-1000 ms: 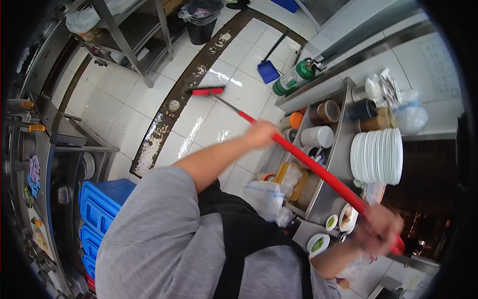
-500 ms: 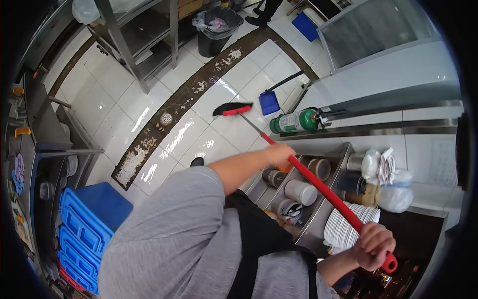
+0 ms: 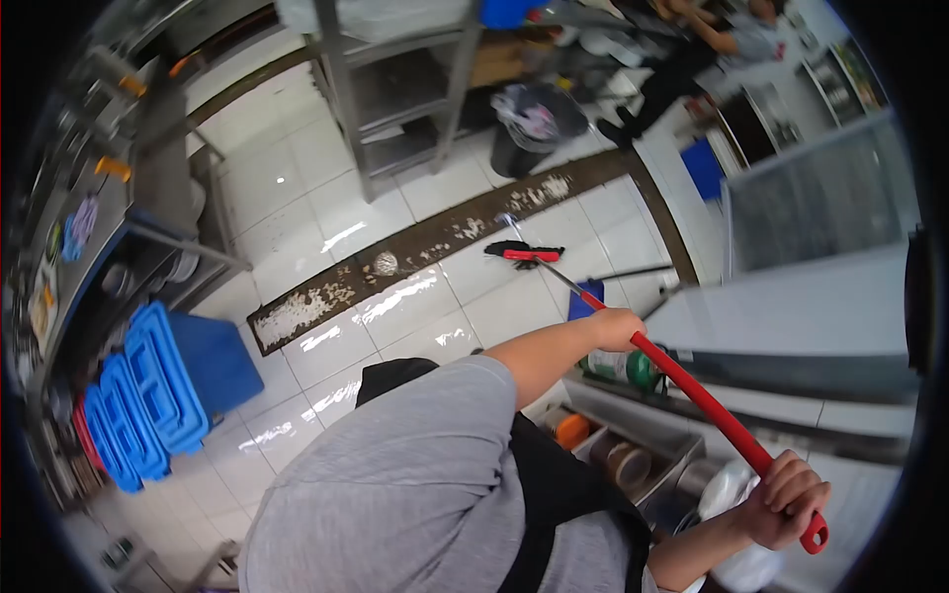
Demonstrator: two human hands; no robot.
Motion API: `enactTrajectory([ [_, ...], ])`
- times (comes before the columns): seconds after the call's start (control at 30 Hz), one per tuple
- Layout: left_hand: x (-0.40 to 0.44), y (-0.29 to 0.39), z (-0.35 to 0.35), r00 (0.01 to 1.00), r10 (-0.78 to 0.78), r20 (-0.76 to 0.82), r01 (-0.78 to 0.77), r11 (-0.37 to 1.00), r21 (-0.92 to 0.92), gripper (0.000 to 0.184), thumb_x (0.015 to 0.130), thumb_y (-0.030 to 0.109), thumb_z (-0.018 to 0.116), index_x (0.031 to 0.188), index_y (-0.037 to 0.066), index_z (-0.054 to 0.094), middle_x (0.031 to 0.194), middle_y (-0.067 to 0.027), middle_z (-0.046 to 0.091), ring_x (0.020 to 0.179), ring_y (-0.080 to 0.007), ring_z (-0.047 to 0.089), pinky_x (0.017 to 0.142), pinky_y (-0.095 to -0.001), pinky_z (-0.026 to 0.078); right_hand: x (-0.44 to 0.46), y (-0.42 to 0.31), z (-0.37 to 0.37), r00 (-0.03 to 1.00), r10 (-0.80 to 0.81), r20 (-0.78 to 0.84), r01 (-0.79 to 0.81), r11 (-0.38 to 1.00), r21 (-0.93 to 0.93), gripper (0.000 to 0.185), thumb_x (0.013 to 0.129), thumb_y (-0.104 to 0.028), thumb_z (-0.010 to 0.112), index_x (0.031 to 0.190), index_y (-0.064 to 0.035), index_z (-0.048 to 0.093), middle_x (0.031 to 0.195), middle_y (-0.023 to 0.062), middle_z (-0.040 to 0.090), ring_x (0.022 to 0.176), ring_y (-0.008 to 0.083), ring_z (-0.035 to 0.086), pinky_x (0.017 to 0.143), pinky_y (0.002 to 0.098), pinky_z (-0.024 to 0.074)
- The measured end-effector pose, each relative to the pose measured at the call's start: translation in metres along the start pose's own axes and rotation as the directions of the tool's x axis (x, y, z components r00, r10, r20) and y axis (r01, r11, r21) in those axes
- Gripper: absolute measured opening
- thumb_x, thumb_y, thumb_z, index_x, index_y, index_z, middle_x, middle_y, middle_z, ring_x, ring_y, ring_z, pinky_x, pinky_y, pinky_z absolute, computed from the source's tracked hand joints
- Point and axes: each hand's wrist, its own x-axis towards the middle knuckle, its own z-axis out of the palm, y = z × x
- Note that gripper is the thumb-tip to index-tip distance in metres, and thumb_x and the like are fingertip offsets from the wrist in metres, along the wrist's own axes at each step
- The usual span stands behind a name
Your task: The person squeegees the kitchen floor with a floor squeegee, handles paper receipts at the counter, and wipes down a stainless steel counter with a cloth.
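Note:
A long-handled broom (image 3: 702, 395) with a red grip slants from the lower right up toward the floor. Its red head with black bristles (image 3: 532, 255) rests on the white tiles beside a dark, worn floor strip. My left hand (image 3: 615, 329) is closed around the lower part of the red grip, arm stretched out. Near the handle's top end, my right hand (image 3: 786, 499) is wrapped around it. A blue dustpan (image 3: 585, 298) on the floor lies partly behind the handle and my left hand.
Blue lidded bins (image 3: 203, 366) stand at left, by a steel counter (image 3: 148, 148). A black trash bin (image 3: 516, 153) is beside a metal shelf (image 3: 405, 104). Another person (image 3: 672, 84) is at the far right back. A green cylinder (image 3: 633, 370) lies near shelving on my right.
My view has swung, so the floor and bins appear shifted. The broom head now lies closer to the dark strip. Both hands keep their hold on the handle.

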Motion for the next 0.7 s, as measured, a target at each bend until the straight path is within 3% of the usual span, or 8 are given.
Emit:
enactTrajectory([
  [0.13, 0.016, -0.021, -0.036, 0.991, -0.089, -0.103, 0.091, 0.996, 0.014, 0.014, 0.076, 0.024, 0.065, 0.08, 0.01, 0.064, 0.077, -0.0135, 0.063, 0.078, -0.0343, 0.061, 0.069, -0.0434, 0.048, 0.023, 0.026, -0.019, 0.987, -0.02, 0.162, 0.007, 0.997, 0.081, 0.029, 0.087, -0.018, 0.052, 0.063, -0.0121, 0.037, 0.045, -0.0017, 0.039, 0.037, 0.0086, 0.035, 0.045, 0.0245, 0.0282],
  [0.23, 0.004, 0.022, -0.064, 0.969, -0.068, -0.238, 0.065, 0.998, -0.02, 0.022, 0.075, 0.025, 0.068, 0.074, 0.007, 0.055, 0.073, -0.0158, 0.057, 0.074, -0.0355, 0.059, 0.067, -0.044, 0.046, 0.059, -0.002, -0.058, 0.977, -0.093, 0.193, 0.052, 0.976, 0.211, 0.03, 0.082, -0.01, 0.056, 0.058, -0.0156, 0.04, 0.041, -0.0056, 0.043, 0.035, 0.0039, 0.039, 0.041, 0.0184, 0.0297],
  [0.3, -0.014, 0.046, -0.075, 0.927, 0.072, -0.368, -0.129, 0.982, -0.134, 0.023, 0.075, 0.027, 0.069, 0.074, 0.008, 0.055, 0.073, -0.0156, 0.057, 0.074, -0.0355, 0.058, 0.065, -0.0439, 0.045, 0.09, -0.023, -0.041, 0.931, -0.147, 0.333, 0.04, 0.95, 0.309, 0.032, 0.091, -0.027, 0.047, 0.065, -0.0106, 0.037, 0.051, 0.0004, 0.038, 0.043, 0.0128, 0.038, 0.047, 0.0303, 0.0371],
  [0.43, -0.072, 0.047, -0.07, 0.899, -0.064, -0.434, 0.03, 0.996, -0.085, 0.024, 0.076, 0.029, 0.068, 0.074, 0.009, 0.055, 0.073, -0.0143, 0.058, 0.072, -0.0353, 0.058, 0.063, -0.043, 0.046, 0.129, -0.01, -0.039, 0.822, -0.147, 0.55, -0.114, 0.905, 0.411, 0.036, 0.093, -0.034, 0.05, 0.068, -0.0107, 0.04, 0.049, -0.0009, 0.039, 0.041, 0.0118, 0.038, 0.046, 0.0283, 0.0376],
  [0.5, -0.11, 0.059, -0.081, 0.921, -0.306, -0.241, 0.302, 0.952, -0.054, 0.023, 0.076, 0.03, 0.067, 0.075, 0.01, 0.056, 0.071, -0.0127, 0.059, 0.071, -0.0354, 0.059, 0.062, -0.0436, 0.046, 0.143, 0.008, -0.018, 0.629, -0.315, 0.71, -0.236, 0.793, 0.561, 0.032, 0.091, -0.029, 0.056, 0.068, -0.0118, 0.042, 0.046, -0.004, 0.04, 0.036, 0.0081, 0.038, 0.042, 0.0237, 0.0362],
  [0.6, -0.171, 0.076, -0.089, 0.813, -0.393, -0.43, 0.424, 0.905, -0.025, 0.02, 0.076, 0.029, 0.066, 0.075, 0.011, 0.057, 0.071, -0.0118, 0.06, 0.072, -0.0349, 0.061, 0.062, -0.0449, 0.047, 0.157, 0.035, 0.024, 0.638, -0.405, 0.654, -0.365, 0.589, 0.721, 0.03, 0.09, -0.021, 0.055, 0.063, -0.0155, 0.04, 0.043, -0.0065, 0.037, 0.034, 0.0042, 0.035, 0.042, 0.0211, 0.0339],
  [0.67, -0.229, 0.073, -0.109, 0.683, -0.409, -0.605, 0.527, 0.85, 0.021, 0.017, 0.076, 0.026, 0.065, 0.077, 0.011, 0.059, 0.073, -0.012, 0.061, 0.073, -0.0346, 0.061, 0.064, -0.0458, 0.048, 0.169, 0.068, 0.04, 0.648, -0.527, 0.55, -0.461, 0.304, 0.834, 0.033, 0.074, -0.004, 0.058, 0.052, -0.0192, 0.038, 0.039, -0.0083, 0.045, 0.032, -0.0004, 0.04, 0.038, 0.0132, 0.0319],
  [0.7, -0.263, 0.068, -0.121, 0.585, -0.472, -0.66, 0.621, 0.784, -0.01, 0.015, 0.074, 0.023, 0.066, 0.079, 0.01, 0.06, 0.074, -0.0117, 0.061, 0.073, -0.0339, 0.062, 0.065, -0.0445, 0.049, 0.157, 0.078, 0.079, 0.748, -0.445, 0.493, -0.423, 0.252, 0.87, 0.032, 0.068, -0.002, 0.057, 0.05, -0.0198, 0.037, 0.039, -0.0087, 0.047, 0.032, -0.0023, 0.041, 0.037, 0.0123, 0.0352],
])
